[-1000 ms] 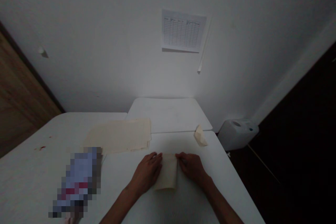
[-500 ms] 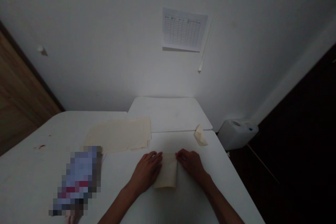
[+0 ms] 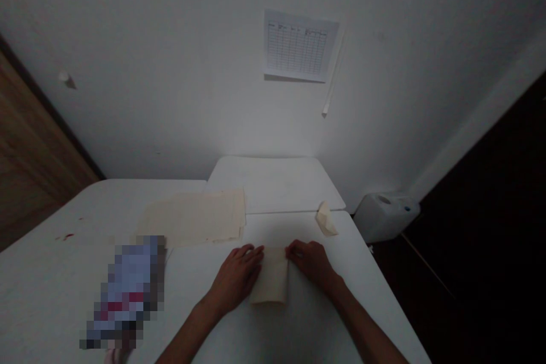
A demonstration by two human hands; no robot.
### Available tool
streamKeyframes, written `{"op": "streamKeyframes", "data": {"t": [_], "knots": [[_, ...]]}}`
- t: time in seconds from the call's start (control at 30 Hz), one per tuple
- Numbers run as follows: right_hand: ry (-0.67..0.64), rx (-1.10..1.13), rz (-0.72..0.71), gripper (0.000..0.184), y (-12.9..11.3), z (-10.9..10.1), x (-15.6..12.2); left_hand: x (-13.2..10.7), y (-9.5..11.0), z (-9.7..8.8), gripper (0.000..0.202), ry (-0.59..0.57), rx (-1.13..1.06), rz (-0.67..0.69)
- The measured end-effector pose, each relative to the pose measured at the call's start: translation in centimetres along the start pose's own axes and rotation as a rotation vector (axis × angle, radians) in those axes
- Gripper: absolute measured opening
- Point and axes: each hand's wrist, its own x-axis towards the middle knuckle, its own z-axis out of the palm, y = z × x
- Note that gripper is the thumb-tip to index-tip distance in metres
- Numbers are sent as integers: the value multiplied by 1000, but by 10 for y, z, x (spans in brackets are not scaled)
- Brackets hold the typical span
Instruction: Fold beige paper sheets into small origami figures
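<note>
A small folded sheet of beige paper [image 3: 273, 281] lies on the white table between my hands, its lower edge toward me. My left hand [image 3: 239, 274] is at its left side, fingers bent and fingertips at the far left corner; the thumb is mostly hidden. At the far right corner, the thumb and forefinger of my right hand [image 3: 310, 261] pinch the paper. A folded paper piece [image 3: 326, 220], pointed at the top, lies beyond my right hand near the table's right edge.
Several flat beige sheets [image 3: 196, 219] lie at the left, with a blurred-out bluish object [image 3: 132, 278] nearer me. The white table [image 3: 358, 307] meets a wall carrying a printed form [image 3: 298, 48]. A white plastic container [image 3: 386, 217] stands right of the table.
Both hands keep almost the same place on the paper. The view shifts very slightly; nothing is let go or picked up.
</note>
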Motion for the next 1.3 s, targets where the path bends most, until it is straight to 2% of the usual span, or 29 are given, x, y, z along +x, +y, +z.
{"op": "streamKeyframes", "data": {"t": [0.43,0.73,0.93,1.13,1.3], "knots": [[-81,-74,-40,30,-2,-10,-9,-2,-2,0,33,11,-15,-1],[-112,-41,-62,43,-3,-14,-13,-2,-4,3,33,35,-28,9],[-156,-41,-85,43,-2,-16,-13,-2,-4,3,32,54,-30,13],[-143,-48,-82,31,-5,-17,-10,-1,-3,3,32,47,-27,5],[-141,-70,-90,38,-5,-18,-11,-1,-2,2,33,60,-36,4]]}}
